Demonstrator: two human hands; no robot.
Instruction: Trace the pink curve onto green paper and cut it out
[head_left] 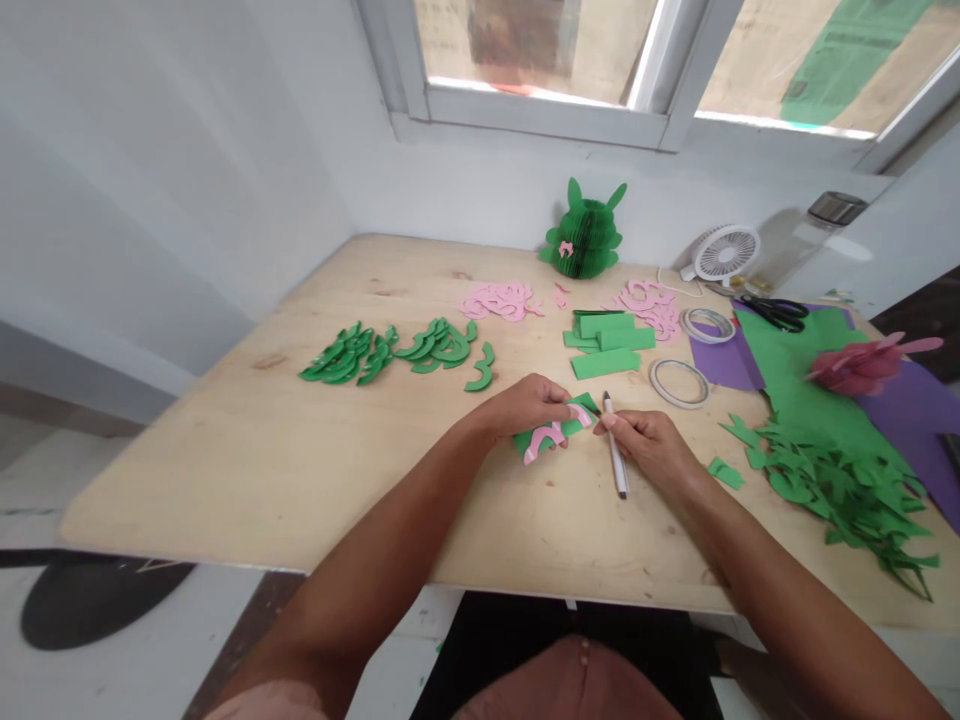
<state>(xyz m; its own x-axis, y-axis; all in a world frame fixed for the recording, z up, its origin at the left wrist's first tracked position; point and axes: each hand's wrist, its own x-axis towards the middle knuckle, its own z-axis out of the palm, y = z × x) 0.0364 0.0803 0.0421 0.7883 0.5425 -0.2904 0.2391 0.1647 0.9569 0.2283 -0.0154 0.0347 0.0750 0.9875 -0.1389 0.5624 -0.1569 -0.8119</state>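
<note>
My left hand (536, 405) is closed on a folded strip of green paper (570, 427), held just above the table. Wavy pink paper cutouts (541, 438) lie against the strip's face, and my fingers partly cover it. My right hand (645, 440) has its fingers pinched around a white marker (617, 465), close to the strip's right corner. The marker slants with one dark end pointing away from me. Whether these fingertips also touch the paper is hard to make out.
Green curved cutouts (439, 343) lie left, pink cutouts (499, 300) and green strips (611, 335) behind. To the right are tape rolls (679, 384), scissors (776, 312), green scraps (832, 480) and a pink paper flower (859, 365). A green paper figure (589, 240), fan (726, 253) and bottle (806, 240) stand by the wall.
</note>
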